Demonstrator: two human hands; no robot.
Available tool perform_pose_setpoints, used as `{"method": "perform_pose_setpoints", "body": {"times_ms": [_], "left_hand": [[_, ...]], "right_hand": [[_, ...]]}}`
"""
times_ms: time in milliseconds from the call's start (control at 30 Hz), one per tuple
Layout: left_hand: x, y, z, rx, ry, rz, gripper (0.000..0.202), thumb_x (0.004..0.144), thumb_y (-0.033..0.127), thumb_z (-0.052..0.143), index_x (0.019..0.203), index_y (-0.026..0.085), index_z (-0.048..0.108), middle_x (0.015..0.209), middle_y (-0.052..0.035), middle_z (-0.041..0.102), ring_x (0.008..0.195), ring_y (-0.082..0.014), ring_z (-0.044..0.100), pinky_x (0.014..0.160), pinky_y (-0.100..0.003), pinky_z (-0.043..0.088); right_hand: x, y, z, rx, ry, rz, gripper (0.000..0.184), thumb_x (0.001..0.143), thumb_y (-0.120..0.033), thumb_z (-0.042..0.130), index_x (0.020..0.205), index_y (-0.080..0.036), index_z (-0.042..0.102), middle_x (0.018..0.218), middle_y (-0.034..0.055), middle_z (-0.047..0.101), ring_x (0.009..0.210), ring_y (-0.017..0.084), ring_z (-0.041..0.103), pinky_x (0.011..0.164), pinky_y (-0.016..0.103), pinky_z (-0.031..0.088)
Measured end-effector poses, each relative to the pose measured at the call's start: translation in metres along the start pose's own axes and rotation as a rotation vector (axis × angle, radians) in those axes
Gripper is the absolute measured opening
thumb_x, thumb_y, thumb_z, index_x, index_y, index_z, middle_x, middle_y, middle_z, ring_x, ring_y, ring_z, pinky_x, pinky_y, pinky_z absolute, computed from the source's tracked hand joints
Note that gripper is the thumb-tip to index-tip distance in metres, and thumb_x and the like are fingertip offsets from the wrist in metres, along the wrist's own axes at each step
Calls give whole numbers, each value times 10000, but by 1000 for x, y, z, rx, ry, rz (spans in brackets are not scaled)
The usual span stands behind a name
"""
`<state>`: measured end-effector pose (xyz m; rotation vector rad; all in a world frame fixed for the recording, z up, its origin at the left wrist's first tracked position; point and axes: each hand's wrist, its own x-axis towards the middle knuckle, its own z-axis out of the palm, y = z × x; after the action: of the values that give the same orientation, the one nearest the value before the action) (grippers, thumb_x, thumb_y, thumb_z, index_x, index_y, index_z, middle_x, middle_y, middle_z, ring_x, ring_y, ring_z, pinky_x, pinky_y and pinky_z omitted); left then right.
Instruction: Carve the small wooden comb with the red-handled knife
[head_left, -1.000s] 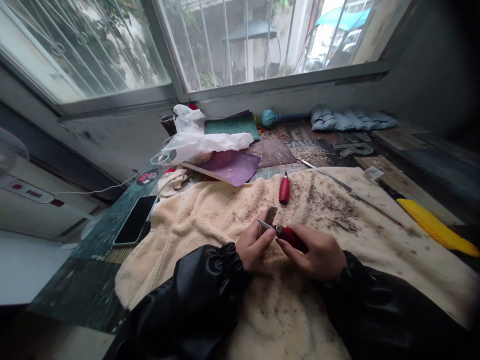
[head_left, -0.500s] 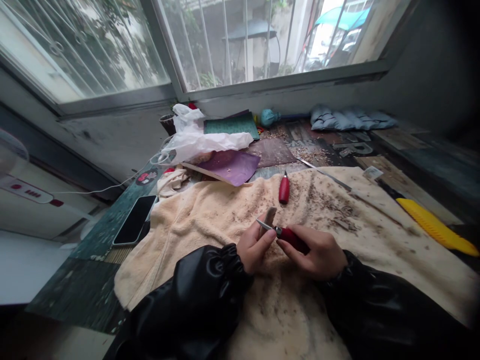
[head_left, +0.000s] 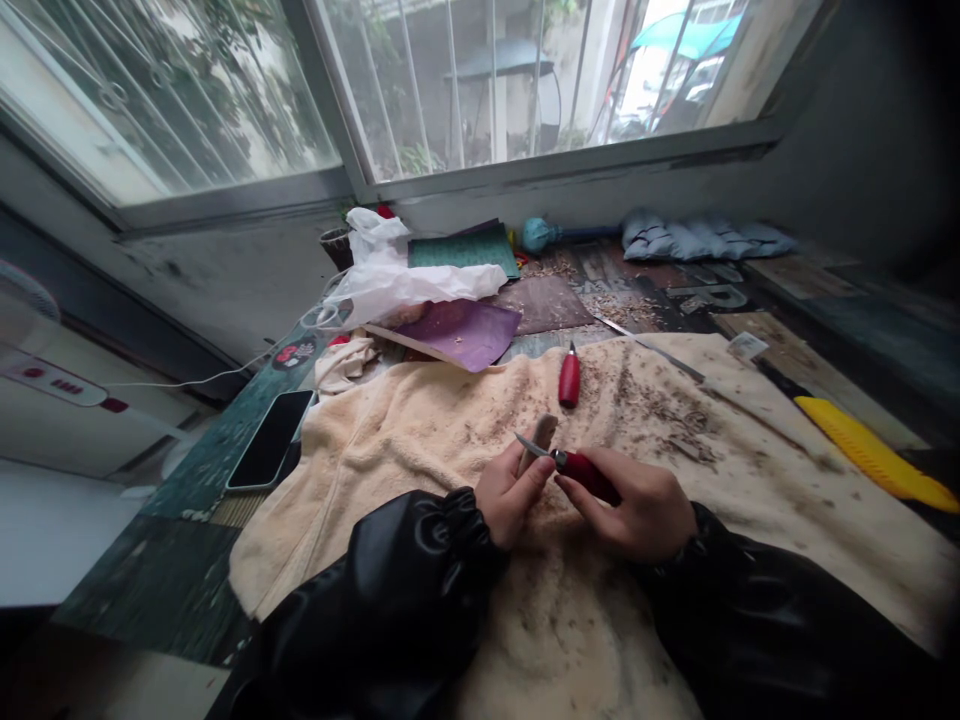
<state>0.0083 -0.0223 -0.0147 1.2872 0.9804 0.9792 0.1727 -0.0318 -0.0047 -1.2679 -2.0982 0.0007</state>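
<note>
Left hand (head_left: 508, 497) clamped on small wood piece (head_left: 547, 430); right hand (head_left: 646, 508) wrapped round red-handled knife (head_left: 591, 476), blade crossing wood, contact unclear. Hands close together over beige towel (head_left: 375, 440). Wood shavings (head_left: 686, 430), second red-handled tool (head_left: 569, 380) on towel. Phone (head_left: 270, 440) beside towel's left edge, desk (head_left: 165, 565) underneath.

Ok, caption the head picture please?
Right hand with red-handled metal knife, left hand with small brown wooden piece, above beige fuzzy cloth.
</note>
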Motion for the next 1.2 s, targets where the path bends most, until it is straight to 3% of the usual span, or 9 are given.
{"method": "perform_pose_setpoints", "body": {"times_ms": [167, 300, 500, 1000, 1200], "left_hand": [[1, 4, 1, 27, 23, -2, 384, 787, 475, 499, 973, 150, 583, 560, 24, 491, 529, -117, 453, 545, -248, 375], [1, 9, 2, 38, 57, 15, 370, 771, 472, 520, 940, 158, 619, 599, -22, 575, 651, -177, 551, 599, -278, 427], [0, 12, 2, 81, 97, 38, 344, 754, 477, 537, 830, 158, 640, 636, -34, 618, 737, -204, 587, 633, -285, 450], [-3, 12, 5, 109, 134, 55, 352, 754, 484, 537, 814, 154, 640, 570, -16, 589, 641, -169, 565, 567, -249, 417], [-3, 10, 6, 109, 111, 59, 340, 778, 475, 513, 741, 144, 580, 459, 41, 444, 445, -89, 423, 462, -216, 337]], "right_hand": [[0, -1, 0, -10, 21, -8, 246, 795, -386, 523, 786, -159, 616, 588, 6, 603, 482, 99, 541, 475, 207, 361], [-1, -1, 1, -2, 39, 5, 247, 788, -387, 532, 786, -155, 618, 584, 5, 594, 479, 99, 536, 477, 213, 357], [-1, -2, 2, -4, 67, 41, 237, 782, -388, 537, 772, -164, 614, 578, 0, 587, 476, 97, 525, 484, 217, 350], [-2, -3, 2, 18, 121, 25, 201, 766, -360, 570, 783, -163, 604, 590, 7, 588, 503, 106, 539, 499, 211, 368], [0, -7, 3, 31, 148, 29, 184, 775, -352, 562, 769, -170, 589, 601, 4, 600, 500, 105, 541, 494, 208, 374]]}}
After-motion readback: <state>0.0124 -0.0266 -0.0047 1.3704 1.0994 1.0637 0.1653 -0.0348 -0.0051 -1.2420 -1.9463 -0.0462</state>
